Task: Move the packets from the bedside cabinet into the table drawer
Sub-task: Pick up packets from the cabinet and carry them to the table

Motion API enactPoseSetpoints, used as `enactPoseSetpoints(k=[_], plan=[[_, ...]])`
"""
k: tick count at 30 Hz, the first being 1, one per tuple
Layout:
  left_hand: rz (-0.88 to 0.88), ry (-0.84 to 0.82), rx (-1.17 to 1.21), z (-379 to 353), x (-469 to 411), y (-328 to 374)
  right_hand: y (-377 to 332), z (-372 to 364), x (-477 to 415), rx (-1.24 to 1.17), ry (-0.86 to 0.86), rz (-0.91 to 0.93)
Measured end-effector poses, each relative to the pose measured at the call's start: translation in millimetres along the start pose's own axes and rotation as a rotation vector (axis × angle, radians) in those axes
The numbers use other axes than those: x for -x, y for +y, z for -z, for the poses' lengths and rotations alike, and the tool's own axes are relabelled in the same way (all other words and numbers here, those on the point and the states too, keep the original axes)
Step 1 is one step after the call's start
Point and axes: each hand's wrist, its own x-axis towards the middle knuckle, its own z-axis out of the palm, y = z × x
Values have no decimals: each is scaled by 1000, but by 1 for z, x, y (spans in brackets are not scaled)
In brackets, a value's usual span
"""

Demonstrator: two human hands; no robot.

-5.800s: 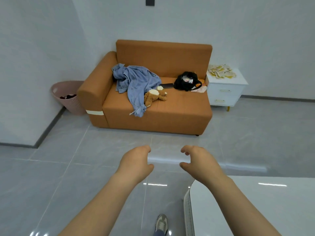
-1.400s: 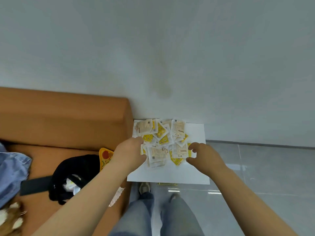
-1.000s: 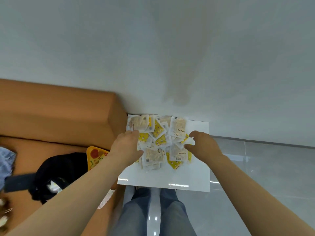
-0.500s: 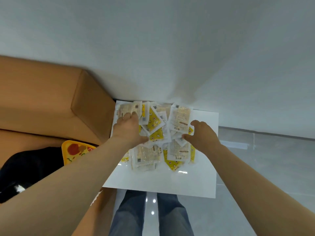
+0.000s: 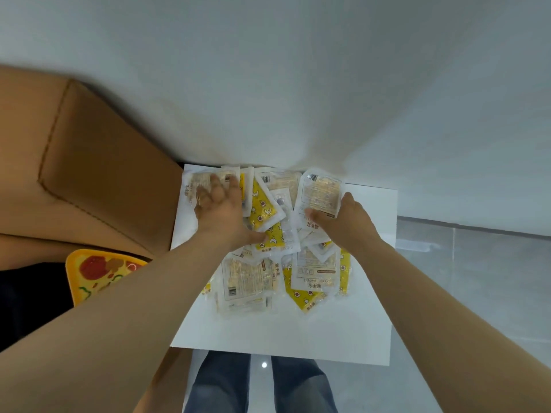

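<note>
1. Matte pale grey wall (image 5: 298, 84) fills the upper half of the view. Glossy grey floor tiles (image 5: 477, 278) lie to the right.
2. The white bedside cabinet (image 5: 298, 332) shows its smooth, glossy, square top, with its far edge against the wall.
3. The pile of flat plastic packets (image 5: 247, 278) covers the far half of the cabinet top, from the far left corner towards the far right corner. The near strip along the front edge is bare white. The packets are rectangular sachets with crimped seams. Some are clear film over a pale beige filling. Others are yellow with small printed figures. They overlap at mixed angles.
4. The left hand (image 5: 222, 213) lies palm down on the packets near the far left corner. Its fingers are straight and spread, pressing flat on the film. The thumb reaches right onto a yellow packet. The fingertips are blurred.
5. The right hand (image 5: 350, 225) is at the right side of the pile. It pinches the clear upper packet (image 5: 320, 192), thumb on the near face and fingers behind the right edge. This packet is tilted up from the pile near the far edge.
6. The orange fabric sofa (image 5: 104, 180), with a stitched armrest, stands against the cabinet's left edge.
7. A flat yellow item with red and green print (image 5: 95, 272) lies on the sofa seat beside a black object (image 5: 26, 299).
8. Legs in blue denim (image 5: 220, 383) stand below the front edge.
</note>
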Motion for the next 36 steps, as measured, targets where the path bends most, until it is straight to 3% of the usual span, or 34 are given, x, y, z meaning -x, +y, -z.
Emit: enactPoseSetpoints(k=[5,17,26,36], plan=[[-55,-5,2,7,-5,-7,-9,-9,-5,-141,105,-27],[-171,124,-177,24,-14,-30,-27,-45,9,-119,286,84],[-84,-50,-51,30,-23,-22,-42,-45,7,40,239,25],[-223,16,-219,24,-26,-30,-44,-40,-1,-16,132,65]])
